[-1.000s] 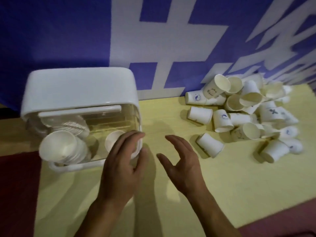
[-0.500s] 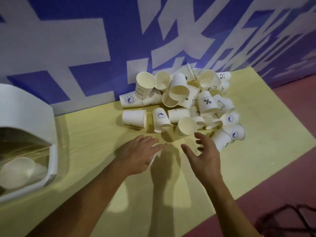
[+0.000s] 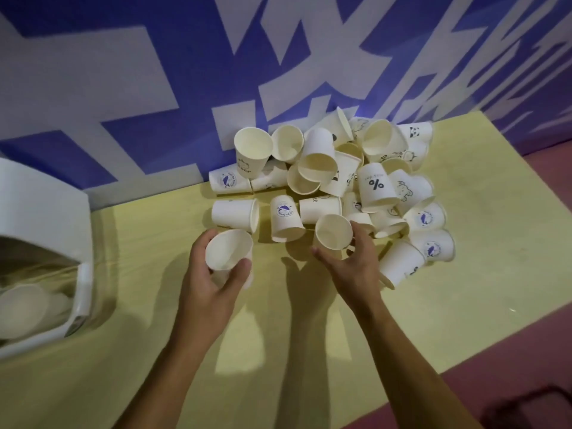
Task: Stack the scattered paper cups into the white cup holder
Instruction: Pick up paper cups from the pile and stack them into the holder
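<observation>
A heap of several white paper cups (image 3: 337, 178) lies against the wall at the back of the yellow table. My left hand (image 3: 210, 280) grips one paper cup (image 3: 227, 250), its mouth facing me, just in front of the heap. My right hand (image 3: 353, 264) holds another paper cup (image 3: 332, 232) at the heap's near edge, thumb and fingers curled round it. The white cup holder (image 3: 40, 218) stands at the far left, partly cut off, with stacked cups (image 3: 24, 305) inside its clear front.
The yellow table (image 3: 464, 289) ends at a pinkish floor (image 3: 541, 342) on the right and near side. A blue wall with white lettering (image 3: 154, 72) rises right behind the cups. A dark object (image 3: 532, 410) sits at the bottom right.
The view has swung right from the holder to the heap. Both hands reached forward from the holder; each now holds a cup, where before they were empty.
</observation>
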`<state>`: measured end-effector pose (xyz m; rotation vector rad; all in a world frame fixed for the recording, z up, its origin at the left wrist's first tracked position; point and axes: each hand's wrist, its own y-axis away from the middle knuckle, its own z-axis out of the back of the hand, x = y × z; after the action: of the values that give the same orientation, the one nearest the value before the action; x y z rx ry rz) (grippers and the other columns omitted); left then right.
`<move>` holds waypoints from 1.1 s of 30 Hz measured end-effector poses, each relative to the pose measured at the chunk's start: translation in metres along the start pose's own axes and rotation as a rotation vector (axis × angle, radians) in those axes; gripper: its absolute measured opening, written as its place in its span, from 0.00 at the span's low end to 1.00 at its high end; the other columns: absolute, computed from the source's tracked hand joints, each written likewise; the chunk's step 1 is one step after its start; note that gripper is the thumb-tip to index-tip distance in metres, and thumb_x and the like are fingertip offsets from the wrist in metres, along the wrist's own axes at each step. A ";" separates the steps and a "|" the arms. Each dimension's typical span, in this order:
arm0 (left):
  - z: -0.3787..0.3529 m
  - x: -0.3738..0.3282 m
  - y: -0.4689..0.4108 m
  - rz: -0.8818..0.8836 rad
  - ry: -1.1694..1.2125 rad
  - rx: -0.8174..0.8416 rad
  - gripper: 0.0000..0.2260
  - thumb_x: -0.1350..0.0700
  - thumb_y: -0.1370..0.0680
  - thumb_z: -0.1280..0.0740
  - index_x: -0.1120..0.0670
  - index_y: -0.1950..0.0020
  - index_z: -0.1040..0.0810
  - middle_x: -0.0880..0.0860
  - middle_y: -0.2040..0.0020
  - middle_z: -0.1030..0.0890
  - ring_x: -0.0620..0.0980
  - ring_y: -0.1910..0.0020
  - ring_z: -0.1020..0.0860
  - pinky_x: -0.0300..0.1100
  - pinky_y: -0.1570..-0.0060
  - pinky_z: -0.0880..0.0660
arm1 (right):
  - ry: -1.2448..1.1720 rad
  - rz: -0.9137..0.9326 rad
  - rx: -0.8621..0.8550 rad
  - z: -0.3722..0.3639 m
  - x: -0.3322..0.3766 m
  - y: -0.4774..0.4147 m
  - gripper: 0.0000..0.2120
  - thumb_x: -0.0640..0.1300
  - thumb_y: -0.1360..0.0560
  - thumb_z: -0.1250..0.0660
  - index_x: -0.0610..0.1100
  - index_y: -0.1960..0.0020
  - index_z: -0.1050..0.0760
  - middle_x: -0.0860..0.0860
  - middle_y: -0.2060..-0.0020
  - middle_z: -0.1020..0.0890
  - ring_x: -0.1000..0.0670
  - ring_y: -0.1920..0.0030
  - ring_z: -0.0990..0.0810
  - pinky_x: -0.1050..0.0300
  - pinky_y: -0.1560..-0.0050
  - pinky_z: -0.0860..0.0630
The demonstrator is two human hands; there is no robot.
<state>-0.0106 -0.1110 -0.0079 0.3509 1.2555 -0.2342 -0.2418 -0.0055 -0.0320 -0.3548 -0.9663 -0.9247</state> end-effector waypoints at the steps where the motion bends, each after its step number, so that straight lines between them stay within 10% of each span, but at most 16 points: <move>1: 0.004 0.001 0.002 0.016 0.005 -0.010 0.28 0.33 0.31 0.29 0.27 0.33 0.33 0.32 0.38 0.23 0.44 0.37 0.22 0.48 0.37 0.24 | -0.005 0.014 -0.007 -0.003 -0.001 -0.001 0.36 0.55 0.33 0.17 0.49 0.29 0.27 0.51 0.38 0.22 0.49 0.39 0.24 0.46 0.36 0.23; 16: 0.095 0.019 0.037 0.076 0.138 -0.178 0.32 0.40 0.37 0.19 0.42 0.36 0.24 0.46 0.39 0.18 0.51 0.39 0.19 0.60 0.39 0.21 | -0.077 0.121 -0.013 -0.017 0.052 0.058 0.24 0.54 0.28 0.21 0.66 0.39 0.30 0.71 0.44 0.23 0.64 0.41 0.24 0.55 0.40 0.24; 25: 0.212 0.010 0.089 0.007 0.195 -0.262 0.30 0.45 0.36 0.20 0.31 0.37 0.25 0.40 0.38 0.19 0.46 0.38 0.19 0.36 0.43 0.23 | -0.146 0.264 0.228 -0.103 0.141 0.170 0.34 0.65 0.33 0.26 0.61 0.30 0.31 0.69 0.36 0.24 0.62 0.36 0.24 0.59 0.38 0.25; 33: 0.295 0.020 0.081 -0.079 0.164 -0.334 0.29 0.49 0.31 0.21 0.43 0.31 0.26 0.43 0.37 0.19 0.49 0.37 0.20 0.36 0.42 0.23 | -0.193 0.327 0.397 -0.184 0.183 0.238 0.35 0.61 0.34 0.24 0.58 0.29 0.29 0.66 0.33 0.23 0.57 0.32 0.23 0.54 0.35 0.26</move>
<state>0.2848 -0.1493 0.0624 0.0330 1.4447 -0.0603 0.0938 -0.0763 0.0480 -0.2551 -1.1999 -0.3931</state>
